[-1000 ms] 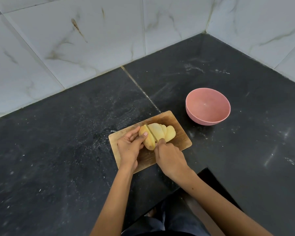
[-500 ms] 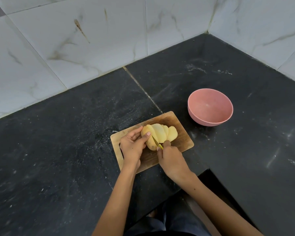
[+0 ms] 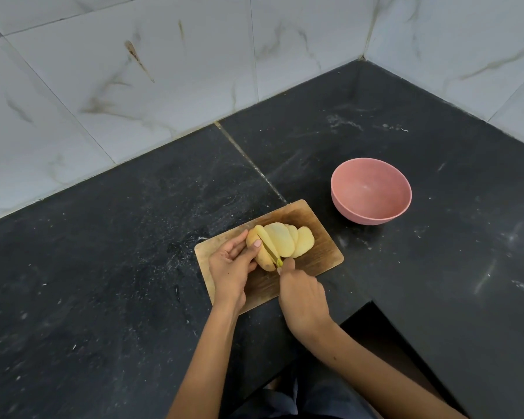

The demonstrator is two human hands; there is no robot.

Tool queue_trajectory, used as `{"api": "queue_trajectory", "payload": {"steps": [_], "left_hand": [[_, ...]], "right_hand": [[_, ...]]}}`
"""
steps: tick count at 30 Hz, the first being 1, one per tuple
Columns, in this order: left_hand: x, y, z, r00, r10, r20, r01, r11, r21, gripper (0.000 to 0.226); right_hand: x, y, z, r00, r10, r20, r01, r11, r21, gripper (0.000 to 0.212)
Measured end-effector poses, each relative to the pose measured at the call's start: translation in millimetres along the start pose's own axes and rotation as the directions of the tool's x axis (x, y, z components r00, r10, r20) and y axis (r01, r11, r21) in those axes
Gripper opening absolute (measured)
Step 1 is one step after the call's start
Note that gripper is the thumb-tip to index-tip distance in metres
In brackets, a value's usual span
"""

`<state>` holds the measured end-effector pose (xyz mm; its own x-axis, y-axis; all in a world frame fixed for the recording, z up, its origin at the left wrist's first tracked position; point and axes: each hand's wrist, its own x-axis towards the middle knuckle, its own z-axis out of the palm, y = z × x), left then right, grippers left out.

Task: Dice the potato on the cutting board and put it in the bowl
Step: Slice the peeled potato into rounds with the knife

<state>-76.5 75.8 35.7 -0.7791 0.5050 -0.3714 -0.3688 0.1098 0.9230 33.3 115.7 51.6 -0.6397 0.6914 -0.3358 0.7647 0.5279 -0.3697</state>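
Potato (image 3: 280, 244), peeled and partly cut into slices that lean against one another, lies on the wooden cutting board (image 3: 324, 252) on the dark table (image 3: 103, 267). The left hand (image 3: 230, 267) curls around the uncut end of the potato, thumb pressed on top and fingers behind it. The right hand (image 3: 303, 297) is closed around the handle of a knife (image 3: 271, 252), whose thin blade sits in a cut beside the left thumb. The pink bowl (image 3: 371, 192) stands apart on the table, beyond the board's right corner.
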Motion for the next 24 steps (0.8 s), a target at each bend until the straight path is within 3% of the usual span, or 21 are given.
{"api": "queue_trajectory", "payload": {"steps": [7, 16, 24], "left_hand": [[0.2, -1.0, 0.4, 1.000, 0.008, 0.007, -0.008, 1.000, -0.011, 0.044], [2.7, -5.2, -6.2, 1.000, 0.001, 0.022, -0.001, 1.000, -0.009, 0.043], [4.1, -5.9, -5.8, 0.998, 0.043, 0.050, -0.043, 0.999, -0.001, 0.045]], "right_hand": [[7.6, -6.3, -7.1, 1.000, 0.002, -0.021, -0.001, 0.999, 0.054, 0.025], [17.6, -17.5, -20.5, 0.996, -0.007, 0.086, 0.014, 0.997, -0.080, 0.025], [3.9, -10.3, -19.9, 0.986, 0.008, 0.166, 0.003, 0.998, -0.066, 0.024]]}}
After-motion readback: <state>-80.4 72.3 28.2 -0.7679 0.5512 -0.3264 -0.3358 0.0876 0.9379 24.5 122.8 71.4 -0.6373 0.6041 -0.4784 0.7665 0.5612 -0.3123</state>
